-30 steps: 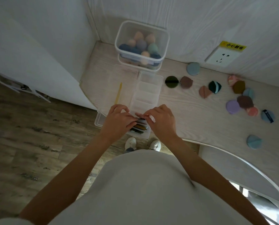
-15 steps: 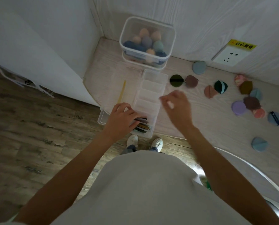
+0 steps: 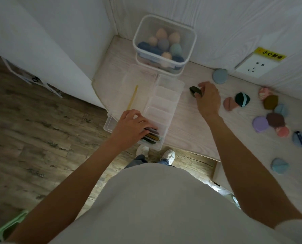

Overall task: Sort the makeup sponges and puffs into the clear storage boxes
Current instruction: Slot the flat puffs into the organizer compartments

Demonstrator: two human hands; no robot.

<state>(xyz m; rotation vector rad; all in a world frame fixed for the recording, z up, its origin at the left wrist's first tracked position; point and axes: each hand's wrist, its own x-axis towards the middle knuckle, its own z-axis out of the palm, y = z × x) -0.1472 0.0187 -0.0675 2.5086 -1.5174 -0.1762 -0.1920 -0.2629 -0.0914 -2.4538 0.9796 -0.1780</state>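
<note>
Head view. My left hand rests, fingers bent, on the near compartment of the clear divided box, fingertips pressing on the stack of flat puffs standing on edge there. It grips nothing that I can make out. The compartments farther along the box look empty. A yellow stick lies in the open lid to the left.

My right hand is out over the table, to the right of the divided box, fingers closed on a dark puff; whether the puff is off the surface I cannot tell.

At the far corner stands a clear tub holding egg-shaped sponges, set on a second tub. More puffs lie loose to the right: a grey-blue one near the wall socket, a pink one touching a teal-black one, a cluster beyond, and a light blue one alone, nearest.
</note>
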